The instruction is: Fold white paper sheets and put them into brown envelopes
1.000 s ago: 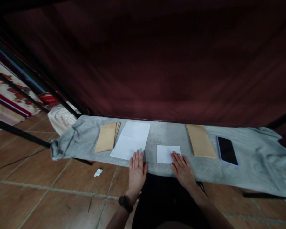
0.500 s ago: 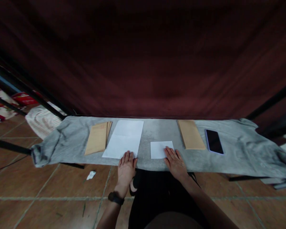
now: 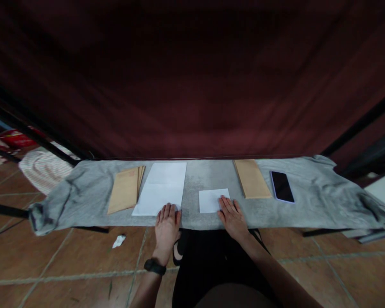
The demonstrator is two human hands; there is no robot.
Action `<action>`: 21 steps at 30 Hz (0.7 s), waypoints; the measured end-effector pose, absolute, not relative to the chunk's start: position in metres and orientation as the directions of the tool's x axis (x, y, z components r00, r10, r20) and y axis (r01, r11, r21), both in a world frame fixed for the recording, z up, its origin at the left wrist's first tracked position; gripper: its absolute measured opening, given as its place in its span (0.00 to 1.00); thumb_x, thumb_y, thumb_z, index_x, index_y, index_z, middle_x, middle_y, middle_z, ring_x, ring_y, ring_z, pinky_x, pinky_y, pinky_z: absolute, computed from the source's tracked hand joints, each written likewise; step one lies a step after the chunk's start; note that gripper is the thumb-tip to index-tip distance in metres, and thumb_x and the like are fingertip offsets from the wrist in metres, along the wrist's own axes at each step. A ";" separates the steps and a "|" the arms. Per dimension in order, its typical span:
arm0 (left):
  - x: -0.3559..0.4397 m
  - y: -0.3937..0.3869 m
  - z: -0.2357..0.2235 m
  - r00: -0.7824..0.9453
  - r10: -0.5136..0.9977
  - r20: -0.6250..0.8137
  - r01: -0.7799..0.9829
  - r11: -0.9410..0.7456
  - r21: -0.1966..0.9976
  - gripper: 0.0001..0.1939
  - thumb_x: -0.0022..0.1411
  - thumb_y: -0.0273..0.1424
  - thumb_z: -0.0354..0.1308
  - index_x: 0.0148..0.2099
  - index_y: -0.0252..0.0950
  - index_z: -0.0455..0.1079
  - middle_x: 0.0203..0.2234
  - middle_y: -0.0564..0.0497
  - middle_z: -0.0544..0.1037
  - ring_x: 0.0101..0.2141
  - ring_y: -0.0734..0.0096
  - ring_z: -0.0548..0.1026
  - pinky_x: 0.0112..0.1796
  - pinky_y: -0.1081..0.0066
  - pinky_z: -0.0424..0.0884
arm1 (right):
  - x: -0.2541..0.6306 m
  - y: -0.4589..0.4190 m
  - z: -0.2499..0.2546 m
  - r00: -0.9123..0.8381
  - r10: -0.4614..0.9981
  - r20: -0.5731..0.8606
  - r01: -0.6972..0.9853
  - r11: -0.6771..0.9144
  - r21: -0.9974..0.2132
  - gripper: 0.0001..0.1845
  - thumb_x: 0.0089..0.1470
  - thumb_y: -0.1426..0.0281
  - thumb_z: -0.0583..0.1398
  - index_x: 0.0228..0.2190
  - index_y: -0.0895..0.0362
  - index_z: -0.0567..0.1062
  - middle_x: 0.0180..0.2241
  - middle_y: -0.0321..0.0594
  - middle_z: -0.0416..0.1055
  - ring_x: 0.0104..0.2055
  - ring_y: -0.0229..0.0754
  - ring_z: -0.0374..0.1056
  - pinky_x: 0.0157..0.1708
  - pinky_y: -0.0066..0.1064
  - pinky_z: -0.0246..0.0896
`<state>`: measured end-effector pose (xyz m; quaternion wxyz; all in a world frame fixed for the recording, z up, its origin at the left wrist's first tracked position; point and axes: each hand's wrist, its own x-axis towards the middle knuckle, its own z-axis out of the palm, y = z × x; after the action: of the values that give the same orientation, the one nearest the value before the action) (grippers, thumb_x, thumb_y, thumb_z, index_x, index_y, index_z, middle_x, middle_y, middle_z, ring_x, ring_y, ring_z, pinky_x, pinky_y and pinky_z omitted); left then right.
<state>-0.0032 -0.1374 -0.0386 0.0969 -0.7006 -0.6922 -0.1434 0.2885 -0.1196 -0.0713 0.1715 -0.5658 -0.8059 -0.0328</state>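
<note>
My left hand [image 3: 166,223] lies flat on the near right corner of a large white sheet of paper [image 3: 158,188], which has a faint crease across it. A smaller white piece of paper [image 3: 208,201], wider than tall, is under the fingers of my right hand [image 3: 232,216]. Both hands rest with fingers stretched out and grip nothing. To the left of the large sheet is a fanned stack of brown envelopes [image 3: 123,190]. Right of the small paper lies another brown envelope pile [image 3: 253,179]; how many it holds I cannot tell.
A grey cloth [image 3: 311,196] covers the narrow table. A phone [image 3: 282,186] with a purple edge lies on the right. Behind the table hangs a dark red curtain [image 3: 192,107]. Black metal bars [image 3: 8,210] stand at the left, and a crumpled white scrap [image 3: 118,241] is on the tiled floor.
The view has shifted slightly, so the table's things appear a little further left. Both hands stay on the same papers, which show no clear movement on the cloth.
</note>
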 end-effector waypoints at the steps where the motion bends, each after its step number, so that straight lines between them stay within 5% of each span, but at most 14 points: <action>1: 0.001 -0.136 -0.037 0.015 0.940 0.342 0.996 -0.042 0.073 0.24 0.72 0.37 0.43 0.61 0.30 0.68 0.59 0.35 0.72 0.62 0.51 0.68 0.60 0.50 0.65 | 0.288 -0.120 -0.072 -0.300 0.901 0.313 0.923 0.357 -0.141 0.29 0.70 0.63 0.47 0.67 0.61 0.57 0.67 0.48 0.57 0.69 0.49 0.54 0.69 0.50 0.40; 10: 0.097 -0.138 -0.038 0.467 0.857 0.218 0.863 -0.495 0.096 0.28 0.73 0.38 0.44 0.71 0.36 0.53 0.70 0.46 0.57 0.70 0.61 0.51 0.67 0.54 0.52 | 0.291 -0.119 -0.072 -0.305 0.902 0.307 0.919 0.363 -0.152 0.29 0.70 0.63 0.47 0.67 0.59 0.57 0.67 0.48 0.57 0.68 0.49 0.55 0.68 0.50 0.41; 21: 0.102 -0.128 -0.040 0.503 0.849 0.164 0.850 -0.520 0.081 0.28 0.74 0.40 0.43 0.71 0.38 0.53 0.69 0.45 0.58 0.69 0.62 0.52 0.67 0.51 0.50 | 0.295 -0.115 -0.074 -0.272 0.914 0.302 0.913 0.344 -0.218 0.27 0.69 0.64 0.47 0.64 0.60 0.63 0.67 0.49 0.58 0.67 0.51 0.55 0.66 0.49 0.45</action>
<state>0.1019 -0.1280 -0.0401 0.0052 -0.8669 -0.4900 -0.0914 0.2950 -0.1148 -0.0742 0.1894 -0.5727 -0.7976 0.0004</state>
